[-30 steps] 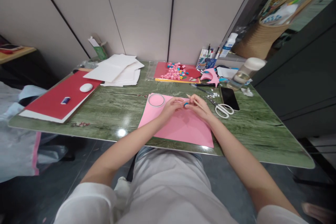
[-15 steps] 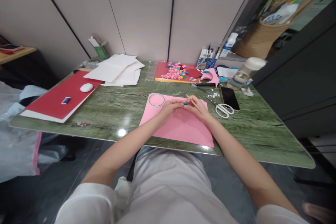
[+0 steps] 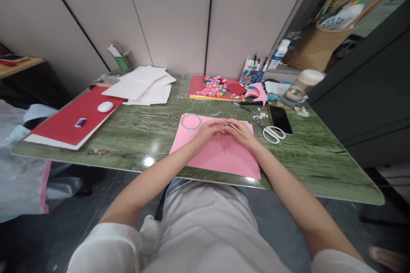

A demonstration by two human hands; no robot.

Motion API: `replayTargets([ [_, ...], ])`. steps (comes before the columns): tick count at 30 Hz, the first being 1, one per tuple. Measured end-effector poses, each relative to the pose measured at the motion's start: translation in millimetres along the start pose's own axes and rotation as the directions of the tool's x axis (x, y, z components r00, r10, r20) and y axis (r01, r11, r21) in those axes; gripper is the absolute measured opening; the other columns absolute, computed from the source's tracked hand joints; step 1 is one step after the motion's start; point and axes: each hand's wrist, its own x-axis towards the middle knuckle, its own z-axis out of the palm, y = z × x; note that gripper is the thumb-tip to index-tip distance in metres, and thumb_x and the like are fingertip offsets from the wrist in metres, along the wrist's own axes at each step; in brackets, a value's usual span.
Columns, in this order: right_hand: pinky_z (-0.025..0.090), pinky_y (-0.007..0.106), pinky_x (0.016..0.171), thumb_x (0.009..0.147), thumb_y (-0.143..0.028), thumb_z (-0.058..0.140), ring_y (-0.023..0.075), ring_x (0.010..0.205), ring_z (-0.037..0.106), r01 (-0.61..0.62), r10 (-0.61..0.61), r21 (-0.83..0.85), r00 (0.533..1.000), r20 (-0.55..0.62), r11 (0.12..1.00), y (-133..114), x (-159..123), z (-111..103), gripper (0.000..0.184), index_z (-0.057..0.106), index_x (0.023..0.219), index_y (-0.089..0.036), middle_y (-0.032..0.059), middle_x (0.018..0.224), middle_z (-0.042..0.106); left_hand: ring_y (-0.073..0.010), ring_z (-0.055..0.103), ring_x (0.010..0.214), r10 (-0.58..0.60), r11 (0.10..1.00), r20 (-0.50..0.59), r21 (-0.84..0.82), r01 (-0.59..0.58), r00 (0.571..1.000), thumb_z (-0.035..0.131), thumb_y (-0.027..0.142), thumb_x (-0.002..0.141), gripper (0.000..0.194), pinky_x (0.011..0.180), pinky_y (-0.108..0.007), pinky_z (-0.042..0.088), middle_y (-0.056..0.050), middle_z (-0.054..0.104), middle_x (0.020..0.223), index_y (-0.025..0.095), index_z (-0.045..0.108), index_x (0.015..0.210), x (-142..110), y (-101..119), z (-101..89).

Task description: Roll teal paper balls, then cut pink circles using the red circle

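My left hand [image 3: 209,130] and my right hand [image 3: 241,131] meet fingertip to fingertip over a pink paper sheet [image 3: 224,155]. Between their fingers shows a sliver of a small blue piece [image 3: 225,125], like rolled paper, mostly covered by the fingers. Both hands are closed around it. The thin wooden stick seen in my right hand before cannot be made out now. A clear ring-shaped lid or tape roll [image 3: 191,122] lies on the sheet's far left corner. White-handled scissors [image 3: 272,133] rest to the right of my right hand.
Behind the sheet, pink, blue and yellow paper rolls [image 3: 215,87] lie heaped on a red folder [image 3: 197,83]. To the right are a phone [image 3: 280,120], a water bottle [image 3: 296,89] and a pink cut-out [image 3: 257,92]. White papers [image 3: 137,83] and a red board [image 3: 68,121] occupy the left.
The wooden stick in my right hand has dropped out of sight. My right fingers have flattened and come closer over the blue piece, which shows less. The arms have hardly moved.
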Motion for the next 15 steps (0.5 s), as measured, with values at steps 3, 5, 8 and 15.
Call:
replayTargets([
  [3, 0.052, 0.031, 0.066, 0.075, -0.035, 0.055, 0.0164, 0.072, 0.062, -0.041, 0.039, 0.071, 0.999, 0.026, 0.997, 2, 0, 3, 0.028, 0.056, 0.101, -0.023, 0.0031, 0.091, 0.062, -0.0105, 0.057, 0.06, 0.047, 0.998, -0.031, 0.054, -0.045, 0.998, 0.071, 0.023, 0.056, 0.031, 0.063, -0.026, 0.044, -0.001, 0.064, 0.068, 0.013, 0.061, 0.084, 1, -5, 0.2],
  [5, 0.052, 0.03, 0.063, 0.075, -0.033, 0.055, 0.0151, 0.065, 0.062, -0.041, 0.041, 0.069, 0.999, 0.005, 0.997, 2, 0, 6, 0.026, 0.057, 0.098, -0.022, 0.0026, 0.089, 0.062, -0.0104, 0.057, 0.056, 0.083, 0.993, -0.057, 0.086, -0.078, 0.995, 0.074, 0.025, 0.052, 0.033, 0.059, -0.025, 0.043, -0.001, 0.063, 0.066, 0.013, 0.057, 0.078, 2, -8, 0.8],
  [8, 0.051, 0.029, 0.061, 0.077, -0.031, 0.053, 0.0146, 0.063, 0.061, -0.011, 0.011, -0.001, 0.999, -0.045, 1.0, 0, -1, 9, 0.021, 0.059, 0.094, -0.021, 0.0021, 0.085, 0.062, -0.0107, 0.058, 0.053, 0.134, 0.984, -0.079, 0.126, -0.124, 0.988, 0.074, 0.026, 0.051, 0.035, 0.055, -0.024, 0.043, 0.0, 0.062, 0.063, 0.013, 0.053, 0.075, 2, -11, 2.1],
  [15, 0.048, 0.028, 0.062, 0.078, -0.031, 0.051, 0.0144, 0.065, 0.061, 0.03, -0.033, -0.04, 0.997, -0.063, 0.999, -7, -5, 12, 0.024, 0.058, 0.098, -0.021, 0.0014, 0.082, 0.061, -0.0103, 0.058, 0.052, 0.166, 0.985, -0.033, 0.064, -0.163, 0.986, 0.072, 0.025, 0.054, 0.038, 0.053, -0.022, 0.042, 0.003, 0.061, 0.06, 0.015, 0.044, 0.077, -3, -2, 6.8],
])
